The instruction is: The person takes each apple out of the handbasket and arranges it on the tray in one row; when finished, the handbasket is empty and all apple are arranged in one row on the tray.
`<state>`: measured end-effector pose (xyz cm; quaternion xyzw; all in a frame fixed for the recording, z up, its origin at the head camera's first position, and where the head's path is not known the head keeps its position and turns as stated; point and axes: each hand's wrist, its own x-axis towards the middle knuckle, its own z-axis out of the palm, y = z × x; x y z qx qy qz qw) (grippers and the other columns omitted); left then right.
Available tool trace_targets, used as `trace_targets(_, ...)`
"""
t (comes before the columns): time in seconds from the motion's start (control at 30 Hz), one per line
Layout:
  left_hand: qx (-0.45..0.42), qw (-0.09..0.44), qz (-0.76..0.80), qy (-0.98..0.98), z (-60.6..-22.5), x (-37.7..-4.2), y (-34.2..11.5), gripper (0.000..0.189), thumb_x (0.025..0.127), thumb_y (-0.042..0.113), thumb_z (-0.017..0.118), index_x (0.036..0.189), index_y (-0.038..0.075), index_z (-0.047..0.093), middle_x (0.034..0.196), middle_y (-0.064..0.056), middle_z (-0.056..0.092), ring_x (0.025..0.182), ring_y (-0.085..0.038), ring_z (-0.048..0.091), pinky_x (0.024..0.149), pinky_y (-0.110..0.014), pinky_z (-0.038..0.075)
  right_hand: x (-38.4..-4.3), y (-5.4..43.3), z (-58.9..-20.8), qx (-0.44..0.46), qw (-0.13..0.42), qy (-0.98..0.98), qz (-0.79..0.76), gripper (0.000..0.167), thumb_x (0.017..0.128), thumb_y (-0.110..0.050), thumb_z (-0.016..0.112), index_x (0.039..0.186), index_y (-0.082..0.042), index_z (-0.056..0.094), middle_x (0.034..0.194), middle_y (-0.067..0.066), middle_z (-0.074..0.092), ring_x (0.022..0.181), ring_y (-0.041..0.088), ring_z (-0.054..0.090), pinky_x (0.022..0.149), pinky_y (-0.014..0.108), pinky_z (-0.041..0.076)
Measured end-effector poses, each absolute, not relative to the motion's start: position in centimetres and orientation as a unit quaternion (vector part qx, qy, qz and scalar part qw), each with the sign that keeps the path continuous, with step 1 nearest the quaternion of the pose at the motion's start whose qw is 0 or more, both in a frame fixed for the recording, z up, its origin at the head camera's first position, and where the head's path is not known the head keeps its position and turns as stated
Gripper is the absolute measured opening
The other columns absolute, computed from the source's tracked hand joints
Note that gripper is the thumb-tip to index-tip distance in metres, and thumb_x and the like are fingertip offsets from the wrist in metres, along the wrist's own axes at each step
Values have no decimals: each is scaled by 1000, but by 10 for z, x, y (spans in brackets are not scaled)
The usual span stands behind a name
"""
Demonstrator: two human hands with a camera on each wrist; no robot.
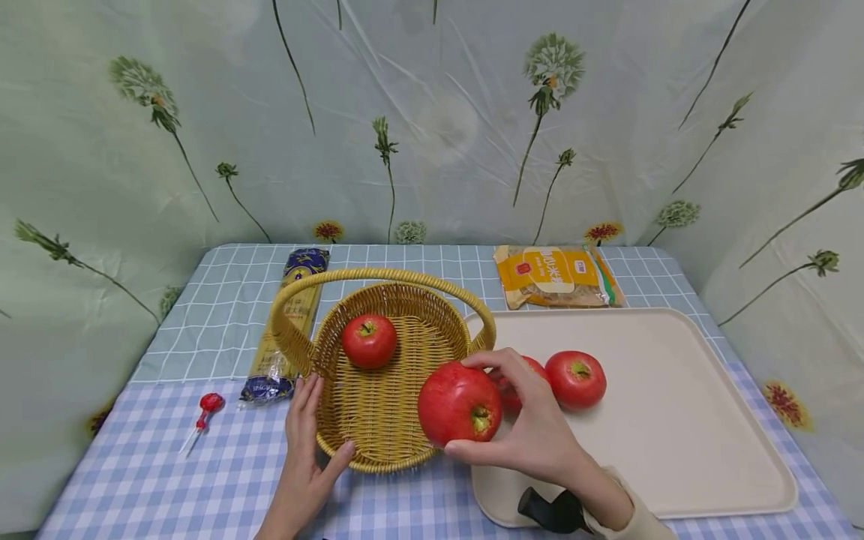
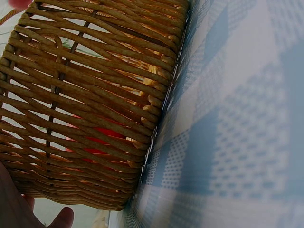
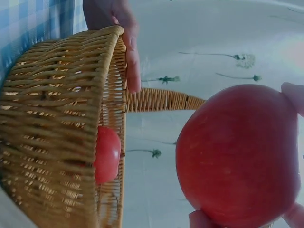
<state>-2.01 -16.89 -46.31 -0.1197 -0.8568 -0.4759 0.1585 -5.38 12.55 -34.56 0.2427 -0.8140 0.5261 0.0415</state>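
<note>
Plainly, right fingers (image 1: 505, 361) pinching apple (image 1: 455, 405), basket (image 1: 371, 424), packet (image 1: 268, 367) — "SPAG…" readable

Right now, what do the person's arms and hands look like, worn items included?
Both are ungloved. The left hand shows no sleeve in the head view; the right hand has a pale cream sleeve behind it and a rounded black fitting below the wrist.

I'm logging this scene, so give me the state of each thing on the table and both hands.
Left hand: touching the basket.
Right hand: gripping the held apple.
Held apple: lifted.
Basket: upright, handle raised, one apple inside.
Tray: flat, bearing two apples.
Spaghetti packet: lying flat, seal unclear.
Orange packet: lying flat, seal unclear.
Lollipop: lying down.
</note>
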Motion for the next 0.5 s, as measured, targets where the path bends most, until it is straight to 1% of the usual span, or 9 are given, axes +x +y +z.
trace_targets(0.2, -118, 159, -475, -858, -463, -20, -169, 89, 80, 5, 66, 152, 5, 15, 156, -11, 8, 141, -34, -7, 105, -58, 2, -50, 146, -349, 231, 52, -805, 544, 72, 59, -25, 89, 122, -24, 53, 115, -6, 57, 96, 21, 55, 68, 34, 53)
trace_targets(0.37, -117, 160, -473, -858, -462, -20, -169, 88, 80, 5, 66, 152, 5, 15, 155, -12, 8, 140, -37, -6, 105, -60, 1, -46, 162, -350, 199, 45, -808, 553, 71, 59, -19, 89, 121, -22, 54, 115, -5, 58, 97, 23, 57, 67, 35, 53)
trace_targets(0.5, -113, 156, -473, -860, -461, -20, -169, 89, 80, 5, 67, 152, 6, 15, 156, -10, 7, 141, -35, -7, 105, -59, 1, -44, 173, -352, 162, 47, -816, 553, 70, 59, -16, 89, 120, -20, 55, 115, -5, 56, 96, 24, 57, 67, 34, 54)
